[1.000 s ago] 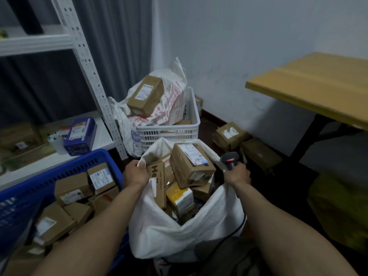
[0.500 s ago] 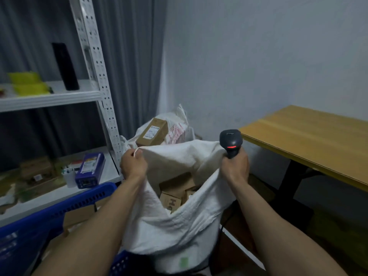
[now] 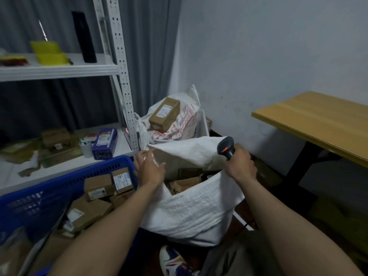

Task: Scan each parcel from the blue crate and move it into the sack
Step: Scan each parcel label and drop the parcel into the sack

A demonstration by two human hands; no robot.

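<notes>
the white sack (image 3: 191,212) was seen dead centre, mouth pulled wide, brown parcels (image 3: 187,184) stacked inside. the left hand (image 3: 149,170) was held at the rim's nine o'clock, fingers spread and relaxed, nothing gripped; whether the cloth was touched could not be told. at the rim's three o'clock the right hand (image 3: 241,165) was curled tight round the handle of the black scanner (image 3: 226,147), red light lit, head raised towards twelve. sack cloth was bunched beneath that fist. the blue crate (image 3: 59,186) was set just beside the sack at its nine o'clock, boxed parcels (image 3: 98,187) piled within. a wooden table (image 3: 318,120) was seen at two o'clock, a white shelf rack (image 3: 59,70) at ten.
</notes>
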